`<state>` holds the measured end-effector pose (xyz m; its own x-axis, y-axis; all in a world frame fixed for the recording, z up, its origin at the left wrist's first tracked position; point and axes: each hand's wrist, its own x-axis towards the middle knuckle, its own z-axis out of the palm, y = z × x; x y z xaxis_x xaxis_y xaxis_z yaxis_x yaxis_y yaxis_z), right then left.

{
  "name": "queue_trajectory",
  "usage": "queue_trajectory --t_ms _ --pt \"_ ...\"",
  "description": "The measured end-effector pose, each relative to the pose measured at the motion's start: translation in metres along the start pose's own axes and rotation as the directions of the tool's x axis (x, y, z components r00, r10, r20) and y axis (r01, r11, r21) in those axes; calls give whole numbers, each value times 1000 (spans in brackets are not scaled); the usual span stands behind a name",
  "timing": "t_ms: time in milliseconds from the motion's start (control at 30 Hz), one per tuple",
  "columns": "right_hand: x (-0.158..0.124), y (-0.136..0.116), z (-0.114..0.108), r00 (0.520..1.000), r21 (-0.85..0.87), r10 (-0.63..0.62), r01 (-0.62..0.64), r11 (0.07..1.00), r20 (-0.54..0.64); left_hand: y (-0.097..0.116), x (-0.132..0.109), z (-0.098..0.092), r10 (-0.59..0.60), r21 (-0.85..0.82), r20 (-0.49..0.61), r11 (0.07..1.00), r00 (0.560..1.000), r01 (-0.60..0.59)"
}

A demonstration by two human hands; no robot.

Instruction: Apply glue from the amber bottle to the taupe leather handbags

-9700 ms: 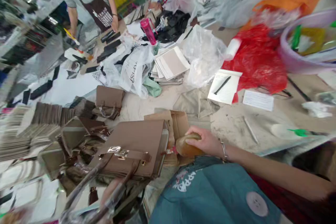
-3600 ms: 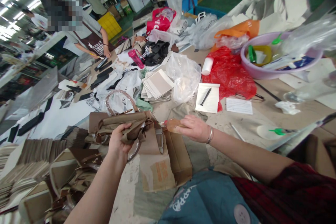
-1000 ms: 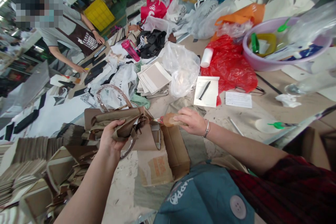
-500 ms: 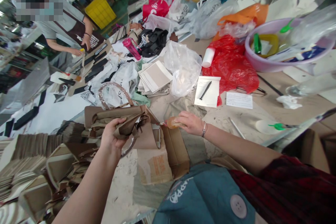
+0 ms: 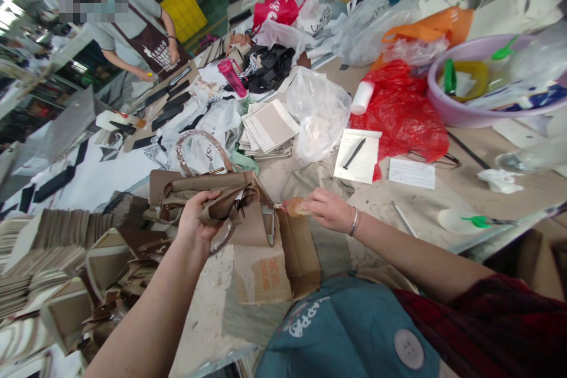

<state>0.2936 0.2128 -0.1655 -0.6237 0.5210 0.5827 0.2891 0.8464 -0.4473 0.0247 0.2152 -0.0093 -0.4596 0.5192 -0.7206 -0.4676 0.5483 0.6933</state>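
Note:
A brown handbag (image 5: 250, 227) lies on its side, its far handle (image 5: 201, 139) wrapped in clear plastic. My left hand (image 5: 199, 218) is closed on the loose olive-brown lining (image 5: 221, 204) of that bag. In my right hand (image 5: 332, 211) is a small squeeze bottle (image 5: 296, 207) with amber contents, gripped by the fingers. Its narrow tip points left at the bag's open edge; I cannot tell whether it touches. Under the bag's right end is a cardboard box (image 5: 261, 274).
Stacked brown bag pieces (image 5: 66, 236) crowd the left side. Beyond the bag lie beige panels (image 5: 272, 124), a notepad (image 5: 358, 156) with a pen, and a red plastic bag (image 5: 398, 112). A lilac basin (image 5: 447, 109) stands at right. Across the table, a person in an apron (image 5: 153, 47) works.
The view has shifted slightly, so the table things appear further right. My hands keep the same hold on the lining and the squeeze bottle. The co-worker's hands have moved a little.

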Motion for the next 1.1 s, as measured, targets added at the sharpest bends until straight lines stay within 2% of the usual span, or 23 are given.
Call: queue_trajectory --t_ms 167,267,367,500,633,800,867,1000,1100 --pt "8 2 -11 998 -109 -62 58 992 -27 -1 4 1 19 9 39 1000 999 -20" --pt "5 5 -8 994 -130 -110 111 985 19 -2 9 -1 30 -9 63 1000 998 -30" --pt "-3 4 -1 994 -92 -105 108 990 39 -3 12 -4 29 -23 86 999 996 -28" --pt "-5 3 -2 1000 -36 -13 13 999 1 -3 12 -3 37 -44 100 998 994 -33" --pt "3 7 -8 999 -36 30 -31 999 -28 -3 13 -1 46 -49 94 998 994 -41" --pt "-3 5 6 996 69 89 -91 993 21 -4 11 -1 26 -70 104 997 994 -19" --pt "-8 1 13 983 152 183 -180 972 -3 -4 9 0 19 -84 105 996 994 -10" --pt "-11 -3 18 927 275 371 -343 898 -58 -3 6 2 13 -111 71 994 997 -5" --pt "-8 -1 15 922 247 376 -345 905 -92 -3 7 1 12 -105 84 994 996 -3"
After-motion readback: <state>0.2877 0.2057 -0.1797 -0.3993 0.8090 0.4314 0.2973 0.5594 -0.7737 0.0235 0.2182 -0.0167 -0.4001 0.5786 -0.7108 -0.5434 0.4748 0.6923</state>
